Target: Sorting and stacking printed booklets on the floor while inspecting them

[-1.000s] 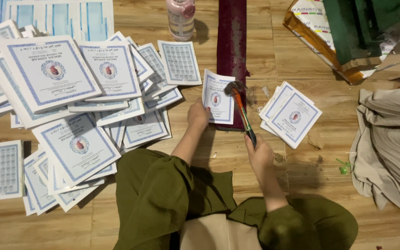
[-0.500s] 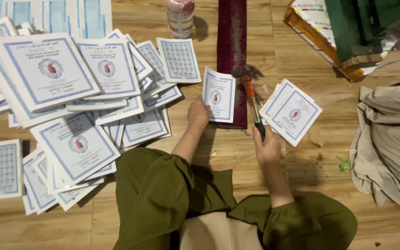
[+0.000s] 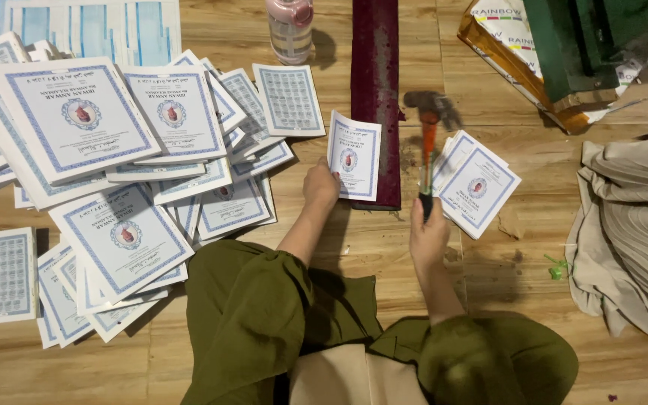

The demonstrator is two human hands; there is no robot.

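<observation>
The fingers of the right hand (image 3: 429, 236) are wrapped around the dark grip of a hammer (image 3: 429, 142), whose orange shaft is raised and whose blurred head is seen above a dark red strip (image 3: 374, 60). The left hand (image 3: 321, 186) is laid with its fingers on the lower left corner of a booklet (image 3: 355, 155), which is pressed half onto the strip. A small stack (image 3: 481, 184) lies just right of the hammer. A large spread of booklets (image 3: 114, 165) covers the wooden floor (image 3: 609, 375) to the left. A pink bottle (image 3: 290, 28) stands beyond, and grey cloth (image 3: 631, 225) is heaped at the right.
</observation>
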